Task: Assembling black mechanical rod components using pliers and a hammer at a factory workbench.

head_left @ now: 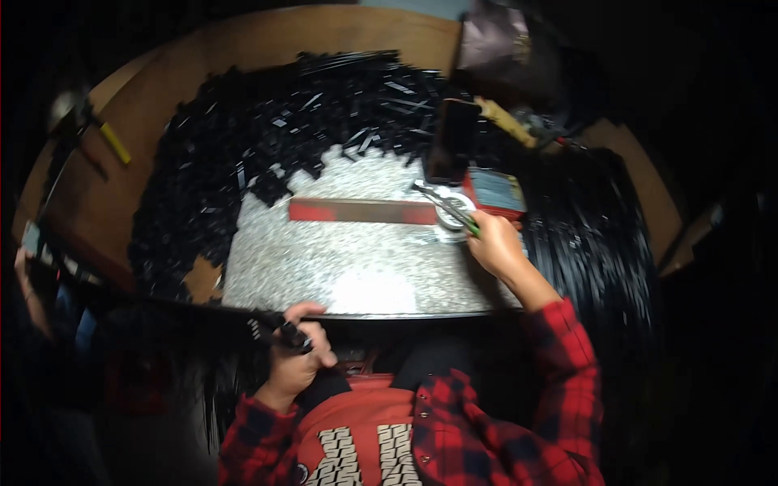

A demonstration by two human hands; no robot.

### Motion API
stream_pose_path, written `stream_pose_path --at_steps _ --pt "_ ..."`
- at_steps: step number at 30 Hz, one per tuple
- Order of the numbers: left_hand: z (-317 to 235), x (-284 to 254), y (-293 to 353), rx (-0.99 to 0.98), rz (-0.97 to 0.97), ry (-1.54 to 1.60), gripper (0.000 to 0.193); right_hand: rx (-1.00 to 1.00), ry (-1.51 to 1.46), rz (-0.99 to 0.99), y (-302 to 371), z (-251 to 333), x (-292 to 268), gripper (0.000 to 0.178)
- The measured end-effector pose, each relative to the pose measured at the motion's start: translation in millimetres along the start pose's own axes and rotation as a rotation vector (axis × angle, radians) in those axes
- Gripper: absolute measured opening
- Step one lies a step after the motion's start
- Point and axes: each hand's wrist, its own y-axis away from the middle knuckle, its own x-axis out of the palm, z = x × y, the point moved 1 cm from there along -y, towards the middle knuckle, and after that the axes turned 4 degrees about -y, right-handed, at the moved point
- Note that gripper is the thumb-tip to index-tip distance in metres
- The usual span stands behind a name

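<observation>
My right hand (498, 245) is closed on a slim metal tool with a green handle (455, 212); blur hides its exact kind. The tool's tip points left and away, over a white ring-shaped roll (450, 207). Just left of the roll, a long flat bar with a red sheen (361, 211) lies across the speckled light board (308, 267). Below the board's near edge, my left hand (301, 356) is closed around a bundle of dark pieces (284, 334), with its thumb side up. The ends of that bundle are partly in shadow.
Loose black strips (235, 138) heap behind and left of the board. A phone (452, 139) and a red-blue box (496, 193) sit at its far right. Long black strips (587, 235) hang down at right. A curved brown wall (267, 36) encloses the heap; a yellow-handled tool (114, 142) stands left.
</observation>
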Motion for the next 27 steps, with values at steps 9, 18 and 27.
stream_pose_path --at_steps 9,18,27 --pt "4.6 4.3 2.6 0.028 -0.021 -0.01 0.082 -0.136 0.272 0.17 -46.7 2.8 18.3 0.013" --pt "6.1 8.5 1.5 0.058 0.005 -0.07 0.082 -0.007 0.217 0.211 -57.3 -3.0 25.0 0.02" --pt "6.7 1.7 2.9 0.057 -0.027 -0.053 0.08 -0.175 0.088 -0.035 -55.5 6.5 37.1 0.013"
